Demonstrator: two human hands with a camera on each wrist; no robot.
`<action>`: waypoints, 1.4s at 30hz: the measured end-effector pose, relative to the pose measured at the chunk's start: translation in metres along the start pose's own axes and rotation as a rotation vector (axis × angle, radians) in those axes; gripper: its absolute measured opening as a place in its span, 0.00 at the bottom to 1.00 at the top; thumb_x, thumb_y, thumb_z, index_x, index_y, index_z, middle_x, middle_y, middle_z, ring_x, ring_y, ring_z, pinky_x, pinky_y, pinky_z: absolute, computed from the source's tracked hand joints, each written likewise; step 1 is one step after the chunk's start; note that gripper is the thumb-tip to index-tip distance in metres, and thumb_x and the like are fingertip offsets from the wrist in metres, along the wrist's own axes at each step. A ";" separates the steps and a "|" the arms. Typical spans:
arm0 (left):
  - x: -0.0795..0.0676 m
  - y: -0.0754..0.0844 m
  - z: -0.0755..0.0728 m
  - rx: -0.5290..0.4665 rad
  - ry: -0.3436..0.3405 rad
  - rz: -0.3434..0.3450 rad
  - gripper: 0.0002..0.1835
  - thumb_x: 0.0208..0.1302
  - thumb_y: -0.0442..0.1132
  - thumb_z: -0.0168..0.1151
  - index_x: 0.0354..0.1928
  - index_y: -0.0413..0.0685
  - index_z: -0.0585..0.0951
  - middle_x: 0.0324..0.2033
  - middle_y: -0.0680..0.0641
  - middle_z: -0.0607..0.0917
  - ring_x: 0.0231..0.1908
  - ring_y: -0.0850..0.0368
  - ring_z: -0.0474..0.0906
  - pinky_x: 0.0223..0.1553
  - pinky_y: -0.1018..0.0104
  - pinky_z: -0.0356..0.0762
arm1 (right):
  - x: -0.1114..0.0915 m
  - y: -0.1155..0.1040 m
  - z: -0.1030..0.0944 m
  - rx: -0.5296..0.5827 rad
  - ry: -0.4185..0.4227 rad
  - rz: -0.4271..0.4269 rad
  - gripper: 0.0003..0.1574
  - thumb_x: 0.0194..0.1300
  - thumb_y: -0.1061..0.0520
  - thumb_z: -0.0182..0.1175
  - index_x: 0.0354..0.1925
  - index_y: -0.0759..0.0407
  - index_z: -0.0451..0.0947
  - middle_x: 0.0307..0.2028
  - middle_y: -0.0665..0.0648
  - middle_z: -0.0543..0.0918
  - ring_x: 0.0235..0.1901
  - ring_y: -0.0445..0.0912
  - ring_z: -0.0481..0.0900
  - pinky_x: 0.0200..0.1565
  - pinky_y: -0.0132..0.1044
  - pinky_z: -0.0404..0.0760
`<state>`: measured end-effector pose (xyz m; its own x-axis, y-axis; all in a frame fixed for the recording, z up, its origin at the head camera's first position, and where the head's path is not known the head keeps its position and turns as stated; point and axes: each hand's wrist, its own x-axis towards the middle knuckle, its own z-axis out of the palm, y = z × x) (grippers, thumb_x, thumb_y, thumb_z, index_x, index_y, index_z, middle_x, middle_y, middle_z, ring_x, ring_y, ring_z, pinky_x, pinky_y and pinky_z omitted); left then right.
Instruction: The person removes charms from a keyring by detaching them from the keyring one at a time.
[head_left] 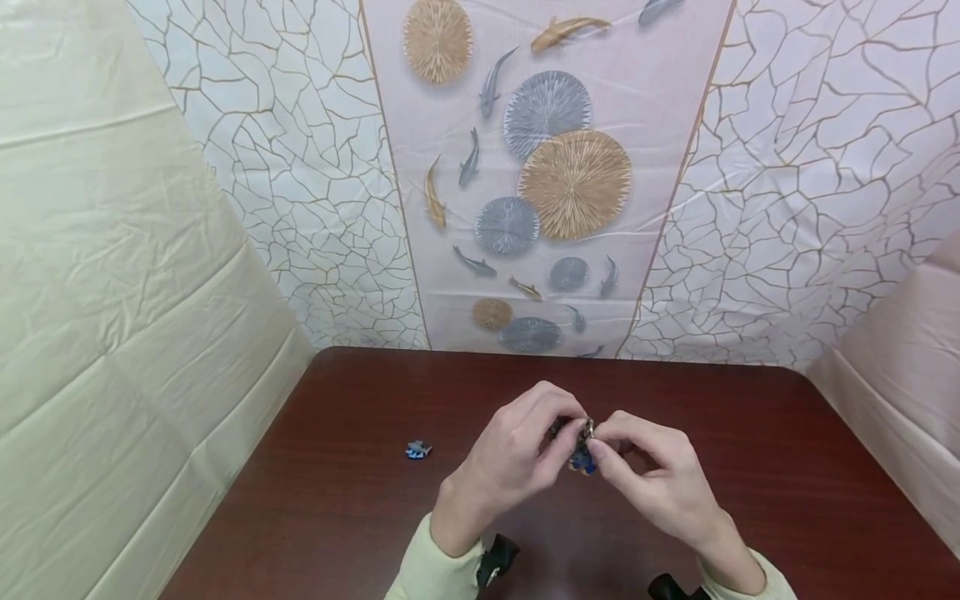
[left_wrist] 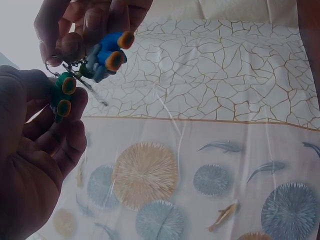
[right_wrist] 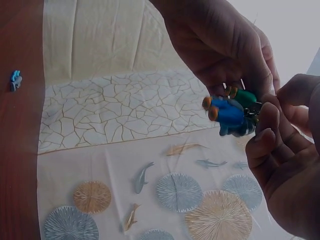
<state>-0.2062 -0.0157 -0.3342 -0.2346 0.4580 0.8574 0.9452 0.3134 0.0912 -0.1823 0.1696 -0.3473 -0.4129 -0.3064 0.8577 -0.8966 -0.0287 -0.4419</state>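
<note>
Above the worktop (head_left: pixel 337 517), a small green figurine (left_wrist: pixel 61 90) with orange-rimmed feet was gripped by the left fingers (head_left: pixel 557 405). Just right of it, a blue-and-grey figurine (left_wrist: pixel 107 54), tilted and likewise orange-footed, hung by a metal chain (left_wrist: pixel 75 65) at the right fingers (head_left: pixel 633 427).

The bare left hand (head_left: pixel 513 442) and bare right hand (head_left: pixel 663 479) are held close together, both pinching; pale cream cloth sleeves (head_left: pixel 435 567) are worn; the right hand's outer fingers (right_wrist: pixel 262 145), partly hidden, seem curled.
</note>
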 end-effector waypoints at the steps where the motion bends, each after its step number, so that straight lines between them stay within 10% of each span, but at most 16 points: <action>1: 0.000 0.000 0.000 -0.001 0.002 0.000 0.02 0.67 0.32 0.58 0.40 0.44 0.77 0.37 0.53 0.79 0.38 0.66 0.76 0.44 0.82 0.74 | 0.001 -0.001 0.001 0.002 -0.002 -0.007 0.13 0.56 0.80 0.59 0.34 0.67 0.78 0.27 0.54 0.77 0.25 0.37 0.71 0.19 0.24 0.70; 19: -0.018 -0.012 -0.017 0.008 -0.010 -0.082 0.03 0.66 0.32 0.59 0.40 0.45 0.78 0.35 0.54 0.80 0.36 0.65 0.75 0.41 0.80 0.74 | 0.004 0.001 -0.001 0.049 0.009 -0.011 0.13 0.54 0.82 0.58 0.35 0.70 0.79 0.28 0.57 0.81 0.26 0.36 0.77 0.21 0.27 0.76; 42: -0.078 -0.068 -0.032 -0.044 -0.219 -0.611 0.02 0.66 0.35 0.63 0.37 0.46 0.80 0.27 0.57 0.80 0.24 0.66 0.74 0.28 0.74 0.75 | 0.002 0.002 -0.008 0.032 0.035 -0.006 0.18 0.49 0.85 0.57 0.33 0.70 0.79 0.26 0.57 0.80 0.26 0.36 0.77 0.21 0.25 0.75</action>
<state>-0.2451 -0.0995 -0.3911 -0.7697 0.3684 0.5214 0.6338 0.5392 0.5546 -0.1868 0.1766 -0.3442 -0.4132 -0.2727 0.8688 -0.8937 -0.0614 -0.4443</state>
